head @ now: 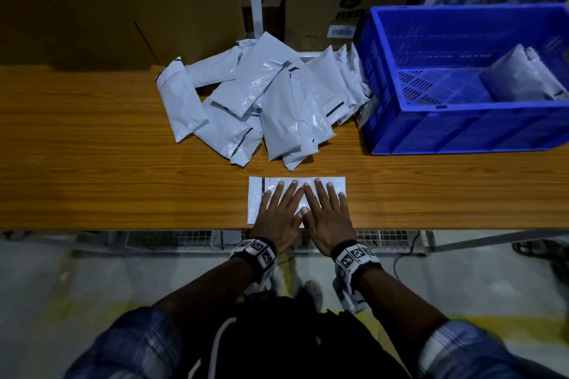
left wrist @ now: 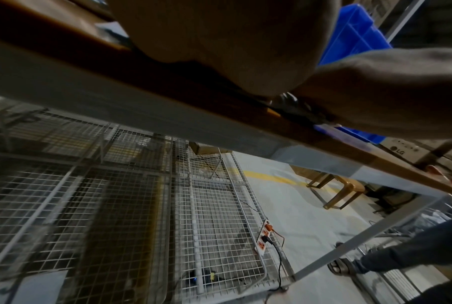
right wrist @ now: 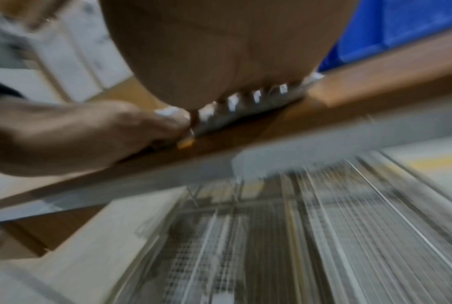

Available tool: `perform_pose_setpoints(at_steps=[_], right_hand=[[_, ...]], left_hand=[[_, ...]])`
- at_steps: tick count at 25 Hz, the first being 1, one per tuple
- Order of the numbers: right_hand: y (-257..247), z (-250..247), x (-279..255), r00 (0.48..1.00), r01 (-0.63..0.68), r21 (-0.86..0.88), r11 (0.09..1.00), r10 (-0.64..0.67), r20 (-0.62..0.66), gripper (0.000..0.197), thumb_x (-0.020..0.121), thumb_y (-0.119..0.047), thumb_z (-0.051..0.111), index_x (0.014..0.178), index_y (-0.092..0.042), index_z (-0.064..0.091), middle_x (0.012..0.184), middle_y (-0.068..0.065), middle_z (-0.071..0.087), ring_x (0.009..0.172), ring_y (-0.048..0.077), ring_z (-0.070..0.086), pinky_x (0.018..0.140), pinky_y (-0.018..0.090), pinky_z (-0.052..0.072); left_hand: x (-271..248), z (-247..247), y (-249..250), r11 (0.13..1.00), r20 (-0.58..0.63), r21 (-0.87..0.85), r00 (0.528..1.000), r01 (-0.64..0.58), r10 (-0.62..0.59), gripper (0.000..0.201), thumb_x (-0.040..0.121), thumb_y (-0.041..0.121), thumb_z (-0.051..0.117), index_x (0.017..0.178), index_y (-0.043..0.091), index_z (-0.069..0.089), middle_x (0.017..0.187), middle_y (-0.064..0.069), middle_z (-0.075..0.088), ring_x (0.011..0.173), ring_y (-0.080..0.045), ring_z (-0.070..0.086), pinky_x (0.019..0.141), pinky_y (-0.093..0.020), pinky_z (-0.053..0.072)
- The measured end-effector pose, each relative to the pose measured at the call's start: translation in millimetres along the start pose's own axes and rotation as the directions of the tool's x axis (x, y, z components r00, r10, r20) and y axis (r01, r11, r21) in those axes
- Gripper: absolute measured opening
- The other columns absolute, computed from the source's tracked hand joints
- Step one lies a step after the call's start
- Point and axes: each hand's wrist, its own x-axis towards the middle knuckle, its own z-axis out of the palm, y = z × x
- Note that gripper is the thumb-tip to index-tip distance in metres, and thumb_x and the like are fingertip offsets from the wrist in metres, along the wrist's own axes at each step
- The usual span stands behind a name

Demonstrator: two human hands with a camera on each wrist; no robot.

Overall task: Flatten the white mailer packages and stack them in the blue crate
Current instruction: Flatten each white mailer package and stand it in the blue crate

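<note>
One white mailer lies flat at the near edge of the wooden table. Both palms press down on it, fingers straight and spread: my left hand on its middle, my right hand on its right half, thumbs touching. A loose pile of several white mailers lies behind it. The blue crate stands at the right with mailers leaning inside against its right wall. The wrist views show only the heel of each hand on the table edge; the right wrist view is blurred, with the mailer showing under the palm.
Cardboard boxes stand behind the table at left and centre. A few mailers lean against the crate's left wall. Under the table are wire mesh racks and a power strip. Another person's leg stands at the right.
</note>
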Motion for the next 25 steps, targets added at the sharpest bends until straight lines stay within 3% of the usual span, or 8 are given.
perform_pose_setpoints(at_steps=[6, 12, 17, 19, 22, 25], right_hand=[[1.7, 6.6, 1.6, 1.000, -0.004, -0.002, 1.000, 0.004, -0.020, 0.057, 0.104, -0.046, 0.008, 0.156, -0.030, -0.004, 0.163, -0.003, -0.017, 0.148, 0.019, -0.023, 0.121, 0.044, -0.008], [5.0, 3.4, 3.7, 1.000, 0.014, 0.009, 1.000, -0.014, -0.007, 0.057, 0.104, -0.047, 0.011, 0.157, -0.030, -0.001, 0.163, -0.003, -0.015, 0.148, 0.019, -0.021, 0.121, 0.042, -0.010], [10.4, 0.6, 5.8, 0.998, 0.035, 0.052, 0.998, -0.038, 0.053, 0.061, 0.102, -0.055, 0.014, 0.155, -0.035, -0.008, 0.161, -0.006, -0.022, 0.146, 0.016, -0.026, 0.120, 0.042, -0.012], [12.0, 0.2, 7.1, 0.997, 0.042, 0.057, 0.998, -0.046, 0.067, 0.067, 0.100, -0.059, 0.020, 0.154, -0.036, -0.012, 0.160, -0.006, -0.024, 0.146, 0.016, -0.027, 0.119, 0.044, -0.013], [13.9, -2.3, 7.4, 0.993, 0.067, 0.050, 0.996, -0.071, 0.091, 0.079, 0.094, -0.062, 0.034, 0.153, -0.039, -0.014, 0.159, -0.005, -0.027, 0.146, 0.019, -0.027, 0.118, 0.045, -0.014], [15.5, -10.1, 7.1, 0.988, 0.080, 0.013, 0.997, -0.081, 0.129, 0.097, 0.082, -0.045, 0.052, 0.153, -0.040, -0.013, 0.160, -0.002, -0.025, 0.149, 0.024, -0.020, 0.120, 0.048, -0.007]], left_hand=[[-0.6, -2.7, 0.5, 1.000, 0.039, 0.015, 0.999, -0.001, 0.001, 0.060, 0.106, 0.047, 0.007, 0.160, 0.024, -0.007, 0.166, 0.008, -0.016, 0.151, -0.014, -0.023, 0.122, -0.041, -0.014], [1.1, -2.9, -0.2, 1.000, 0.051, 0.006, 0.999, -0.017, 0.016, 0.061, 0.105, 0.048, 0.007, 0.160, 0.024, -0.008, 0.166, 0.008, -0.017, 0.150, -0.014, -0.024, 0.124, -0.044, -0.009], [-0.5, -9.7, -15.7, 0.994, 0.109, -0.003, 0.988, -0.108, 0.108, 0.080, 0.101, 0.062, 0.029, 0.159, 0.026, -0.013, 0.164, 0.008, -0.023, 0.149, -0.014, -0.028, 0.122, -0.043, -0.013], [-2.2, -12.0, -21.5, 0.993, 0.107, 0.045, 0.989, -0.107, 0.102, 0.086, 0.096, 0.068, 0.032, 0.158, 0.029, -0.013, 0.165, 0.008, -0.021, 0.150, -0.018, -0.026, 0.122, -0.044, -0.014], [-4.0, -16.6, -24.1, 0.994, 0.122, 0.070, 0.990, -0.084, 0.075, 0.081, 0.092, 0.071, 0.018, 0.158, 0.033, -0.011, 0.166, 0.009, -0.015, 0.152, -0.020, -0.019, 0.123, -0.047, -0.009], [0.5, -24.4, -22.3, 0.987, 0.145, 0.142, 0.988, -0.080, 0.059, 0.081, 0.090, 0.071, 0.007, 0.159, 0.031, -0.006, 0.168, 0.007, -0.006, 0.154, -0.022, -0.009, 0.124, -0.049, -0.001]])
